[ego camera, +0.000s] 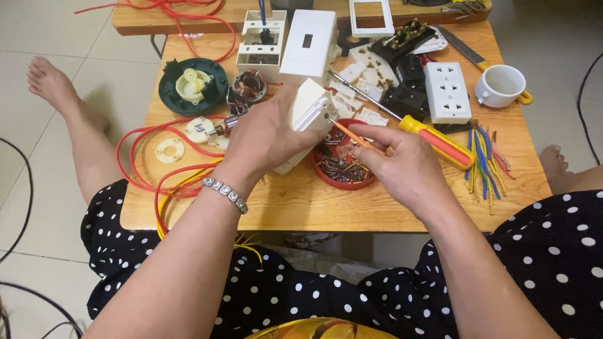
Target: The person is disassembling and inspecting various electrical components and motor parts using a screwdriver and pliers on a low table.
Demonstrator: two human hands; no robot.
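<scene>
Head view: our left hand (263, 138) gripped the white socket housing (308, 113); our right hand (401, 166) pinched an orange wire (352, 133) toward it. Wiring seemed underway, with a screwdriver (435, 140) untouched just beyond the right hand.

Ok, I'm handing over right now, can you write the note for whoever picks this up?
Left hand: holds a white socket housing tilted above the low wooden table.
Right hand: pinches a thin orange wire at the housing's open side.
Red dish of small parts sits just below the hands.
Yellow and red screwdriver lies beside the right hand.
Done: housing is open.
Left: the wire's end looks not yet seated; cannot tell for sure.
</scene>
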